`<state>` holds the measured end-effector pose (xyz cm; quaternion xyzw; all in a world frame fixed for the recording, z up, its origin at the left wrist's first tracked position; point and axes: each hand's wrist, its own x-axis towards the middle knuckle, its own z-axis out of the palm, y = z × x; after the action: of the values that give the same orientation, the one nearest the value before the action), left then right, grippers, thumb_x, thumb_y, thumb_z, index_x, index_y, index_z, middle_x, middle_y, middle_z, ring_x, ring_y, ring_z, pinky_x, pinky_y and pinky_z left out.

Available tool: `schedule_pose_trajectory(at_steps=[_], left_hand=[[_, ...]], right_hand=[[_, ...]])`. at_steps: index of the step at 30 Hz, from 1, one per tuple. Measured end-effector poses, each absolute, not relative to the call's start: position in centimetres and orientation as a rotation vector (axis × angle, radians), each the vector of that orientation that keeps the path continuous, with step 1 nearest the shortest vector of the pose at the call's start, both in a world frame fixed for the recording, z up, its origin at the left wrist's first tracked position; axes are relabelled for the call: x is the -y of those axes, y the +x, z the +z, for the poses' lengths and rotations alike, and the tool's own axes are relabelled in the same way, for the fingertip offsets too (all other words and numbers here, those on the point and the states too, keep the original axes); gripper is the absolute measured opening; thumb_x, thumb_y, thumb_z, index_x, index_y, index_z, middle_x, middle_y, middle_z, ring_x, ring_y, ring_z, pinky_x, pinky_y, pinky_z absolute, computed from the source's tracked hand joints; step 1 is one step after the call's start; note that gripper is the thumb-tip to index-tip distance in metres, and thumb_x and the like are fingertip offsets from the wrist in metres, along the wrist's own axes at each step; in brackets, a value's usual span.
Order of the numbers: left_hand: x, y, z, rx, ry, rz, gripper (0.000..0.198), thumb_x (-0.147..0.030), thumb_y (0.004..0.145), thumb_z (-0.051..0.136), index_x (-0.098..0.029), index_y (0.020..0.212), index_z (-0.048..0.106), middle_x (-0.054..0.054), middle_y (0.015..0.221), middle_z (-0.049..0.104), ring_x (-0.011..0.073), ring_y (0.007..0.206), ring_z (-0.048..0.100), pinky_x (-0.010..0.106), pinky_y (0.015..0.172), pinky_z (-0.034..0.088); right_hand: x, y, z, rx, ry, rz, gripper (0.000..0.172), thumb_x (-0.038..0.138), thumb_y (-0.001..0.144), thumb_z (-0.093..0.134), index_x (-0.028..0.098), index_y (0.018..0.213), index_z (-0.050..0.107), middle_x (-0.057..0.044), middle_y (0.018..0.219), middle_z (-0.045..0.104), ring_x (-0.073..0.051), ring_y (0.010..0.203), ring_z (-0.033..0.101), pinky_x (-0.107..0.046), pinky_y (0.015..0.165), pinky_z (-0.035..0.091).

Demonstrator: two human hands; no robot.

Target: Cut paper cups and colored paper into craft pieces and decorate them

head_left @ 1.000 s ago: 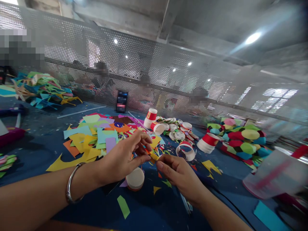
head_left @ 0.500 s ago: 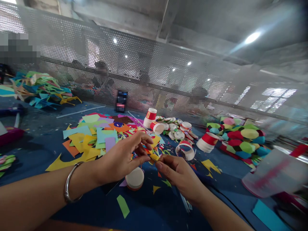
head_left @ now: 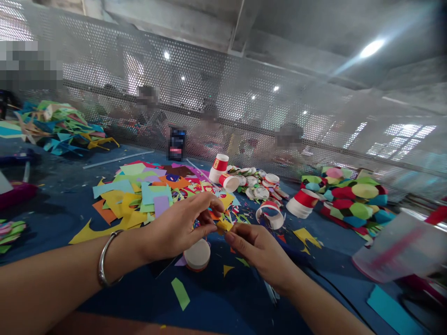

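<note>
A small folded or rolled piece of yellow paper (head_left: 223, 226) is between my two hands above the table. My right hand (head_left: 256, 244) pinches its right end between thumb and fingertips. At its left end, the thumb of my left hand (head_left: 181, 228) meets the paper, with the fingers curled above; part of that grip is hidden. Just below my left hand, a paper cup (head_left: 197, 254) shows its pale round face. Behind the hands lies a heap of coloured paper scraps (head_left: 122, 207).
Red-and-white paper cups (head_left: 302, 203) stand or lie to the right, near a pile of round pieces (head_left: 256, 181). Colourful paper-covered shapes (head_left: 358, 200) and a translucent jug (head_left: 401, 246) are farther right. A phone (head_left: 177, 143) leans by the perforated screen (head_left: 240, 111). A black cable (head_left: 335, 284) crosses the table.
The yellow paper piece shows a little more between my fingertips. Both hands keep nearly the same pose, and the whole view has shifted slightly.
</note>
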<state>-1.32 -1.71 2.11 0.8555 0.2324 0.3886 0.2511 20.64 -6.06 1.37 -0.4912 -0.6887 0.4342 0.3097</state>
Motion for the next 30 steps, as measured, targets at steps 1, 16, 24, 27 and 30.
schedule_pose_trajectory(at_steps=[1,16,24,27,30], left_hand=[[1.7,-1.4,2.2,-0.628,2.35,1.043,0.027,-0.011,0.085,0.06,-0.021,0.109,0.053,0.003,0.104,0.061,0.0139,0.083,0.063,0.027,0.076,0.054],[1.1,-1.2,1.7,-0.652,2.233,0.866,0.041,-0.008,0.078,0.06,-0.021,0.115,0.048,0.005,0.109,0.061,0.0142,0.08,0.064,0.029,0.073,0.055],[0.1,-0.8,0.4,-0.591,1.994,0.864,0.046,-0.011,0.075,0.064,-0.022,0.115,0.043,0.006,0.112,0.053,0.0108,0.073,0.061,0.025,0.065,0.052],[-0.1,-0.8,0.3,-0.581,1.957,0.841,0.048,-0.012,0.075,0.065,-0.023,0.116,0.041,0.005,0.115,0.051,0.0103,0.073,0.061,0.024,0.063,0.05],[-0.2,-0.8,0.3,-0.583,1.934,0.829,0.05,-0.013,0.076,0.066,-0.023,0.117,0.04,0.005,0.114,0.049,0.01,0.072,0.06,0.025,0.063,0.05]], right_hand=[[6.0,20.6,1.3,1.824,-1.304,1.147,0.049,0.065,0.088,0.056,0.019,0.07,0.051,0.005,0.063,0.035,-0.011,0.056,0.029,-0.026,0.05,0.021],[5.7,20.4,0.8,1.915,-1.397,1.056,0.049,0.063,0.089,0.053,0.02,0.068,0.05,0.006,0.06,0.032,-0.012,0.055,0.028,-0.026,0.05,0.019],[5.3,20.5,0.1,1.954,-1.366,1.025,0.046,0.057,0.093,0.052,0.02,0.067,0.047,0.005,0.06,0.033,-0.011,0.055,0.029,-0.026,0.05,0.02],[5.3,20.5,0.1,1.973,-1.368,0.997,0.047,0.056,0.094,0.051,0.02,0.066,0.046,0.005,0.06,0.034,-0.012,0.056,0.03,-0.026,0.05,0.021],[5.4,20.5,0.2,1.984,-1.368,0.953,0.047,0.056,0.094,0.052,0.02,0.064,0.043,0.005,0.06,0.034,-0.012,0.056,0.031,-0.026,0.051,0.023]])
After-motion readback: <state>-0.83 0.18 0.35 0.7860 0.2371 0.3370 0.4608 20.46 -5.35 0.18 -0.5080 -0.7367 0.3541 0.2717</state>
